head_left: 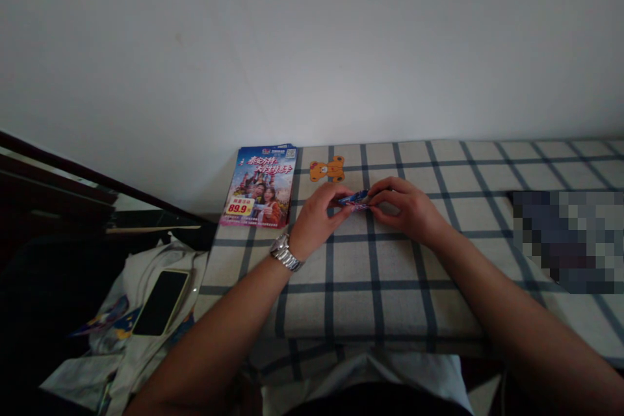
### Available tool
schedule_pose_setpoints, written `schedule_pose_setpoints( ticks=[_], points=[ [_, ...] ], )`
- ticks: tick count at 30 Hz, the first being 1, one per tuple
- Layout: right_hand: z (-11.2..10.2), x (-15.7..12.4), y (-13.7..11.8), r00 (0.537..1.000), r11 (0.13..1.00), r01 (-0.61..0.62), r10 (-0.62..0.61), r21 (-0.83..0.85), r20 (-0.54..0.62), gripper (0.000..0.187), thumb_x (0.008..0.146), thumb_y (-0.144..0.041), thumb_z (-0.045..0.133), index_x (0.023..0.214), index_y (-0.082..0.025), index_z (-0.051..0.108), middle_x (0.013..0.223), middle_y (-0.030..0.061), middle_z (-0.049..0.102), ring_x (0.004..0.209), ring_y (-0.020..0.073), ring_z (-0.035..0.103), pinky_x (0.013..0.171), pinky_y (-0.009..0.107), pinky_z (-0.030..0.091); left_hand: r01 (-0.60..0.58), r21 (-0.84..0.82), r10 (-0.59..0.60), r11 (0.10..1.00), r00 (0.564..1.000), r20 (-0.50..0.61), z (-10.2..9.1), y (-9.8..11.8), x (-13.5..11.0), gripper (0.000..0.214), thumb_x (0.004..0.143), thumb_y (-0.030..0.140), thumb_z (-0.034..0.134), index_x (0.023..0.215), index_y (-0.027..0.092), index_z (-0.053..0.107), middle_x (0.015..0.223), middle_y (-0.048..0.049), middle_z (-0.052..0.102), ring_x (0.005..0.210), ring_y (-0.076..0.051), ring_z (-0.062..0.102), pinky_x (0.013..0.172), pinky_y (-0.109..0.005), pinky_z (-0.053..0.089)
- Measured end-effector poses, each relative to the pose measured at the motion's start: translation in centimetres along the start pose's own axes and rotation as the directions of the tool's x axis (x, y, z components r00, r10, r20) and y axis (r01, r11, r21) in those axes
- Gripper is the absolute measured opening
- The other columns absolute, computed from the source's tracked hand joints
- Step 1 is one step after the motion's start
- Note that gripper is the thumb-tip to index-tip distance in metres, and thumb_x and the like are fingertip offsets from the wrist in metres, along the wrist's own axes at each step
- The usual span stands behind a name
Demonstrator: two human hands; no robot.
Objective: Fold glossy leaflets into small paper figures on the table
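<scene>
Between my two hands is a small folded piece of printed paper, blue on top and pinkish below, held just over the checked tablecloth. My left hand, with a metal watch on its wrist, pinches the paper's left end between thumb and fingers. At the other end, my right hand grips it with thumb and fingertips. The fingers cover both ends, so the full folded shape is hidden. Just behind my left hand, an orange teddy bear picture lies flat on the cloth. A stack of printed flyers rests to the left.
The checked tablecloth covers the table, which meets a pale wall at the back. A blurred-out dark item lies at the right. Lower left, a phone sits on a white printed bag or cloth.
</scene>
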State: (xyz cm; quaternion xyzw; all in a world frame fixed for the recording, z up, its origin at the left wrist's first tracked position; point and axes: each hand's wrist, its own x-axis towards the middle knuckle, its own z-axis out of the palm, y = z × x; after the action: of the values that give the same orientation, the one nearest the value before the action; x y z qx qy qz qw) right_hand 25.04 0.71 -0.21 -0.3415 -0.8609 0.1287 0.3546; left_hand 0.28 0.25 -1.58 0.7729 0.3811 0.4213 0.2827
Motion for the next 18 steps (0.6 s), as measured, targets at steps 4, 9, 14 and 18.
schedule_pose_setpoints(
  ticks=[4,9,14,18],
  points=[
    [-0.02,0.0,-0.03,0.999,0.993,0.033,-0.034,-0.114,-0.004,0.007,0.092,-0.019,0.073,0.096,-0.024,0.073,0.109,0.0076,0.074,0.102,0.0273,0.072,0.089,0.046,0.056,-0.022,0.055,0.022,0.998,1.0,-0.002,-0.07,-0.13,-0.01,0.019,0.096,0.018,0.073,0.114,0.022,0.066,0.109,-0.0058,0.07,0.1,-0.019,0.072,0.09,-0.034,0.063],
    [-0.2,-0.07,-0.3,1.0,0.997,0.028,-0.028,-0.076,0.004,0.007,0.099,-0.024,0.069,0.104,-0.025,0.073,0.112,0.0083,0.072,0.104,0.0257,0.071,0.091,0.045,0.058,-0.002,0.02,0.002,1.0,0.999,-0.032,-0.22,-0.08,0.02,0.022,0.096,0.017,0.073,0.116,0.022,0.066,0.113,-0.0062,0.07,0.101,-0.018,0.073,0.092,-0.034,0.064],
    [-0.27,-0.07,-0.32,1.0,1.0,0.003,-0.004,0.01,0.004,0.007,0.099,-0.025,0.069,0.104,-0.026,0.074,0.112,0.0082,0.07,0.103,0.024,0.071,0.09,0.042,0.06,0.044,-0.057,-0.047,0.997,0.998,-0.043,-0.08,0.08,0.01,0.026,0.095,0.016,0.074,0.119,0.022,0.065,0.118,-0.0065,0.072,0.102,-0.017,0.075,0.094,-0.033,0.065],
    [-0.21,-0.05,-0.29,1.0,1.0,-0.019,0.019,0.009,-0.017,0.005,0.094,-0.021,0.072,0.098,-0.025,0.073,0.11,0.0082,0.07,0.102,0.026,0.071,0.089,0.044,0.06,0.071,-0.078,-0.074,0.994,0.996,-0.042,0.09,0.2,-0.01,0.032,0.093,0.014,0.076,0.122,0.023,0.064,0.121,-0.0067,0.072,0.103,-0.017,0.075,0.095,-0.033,0.065]
  ],
)
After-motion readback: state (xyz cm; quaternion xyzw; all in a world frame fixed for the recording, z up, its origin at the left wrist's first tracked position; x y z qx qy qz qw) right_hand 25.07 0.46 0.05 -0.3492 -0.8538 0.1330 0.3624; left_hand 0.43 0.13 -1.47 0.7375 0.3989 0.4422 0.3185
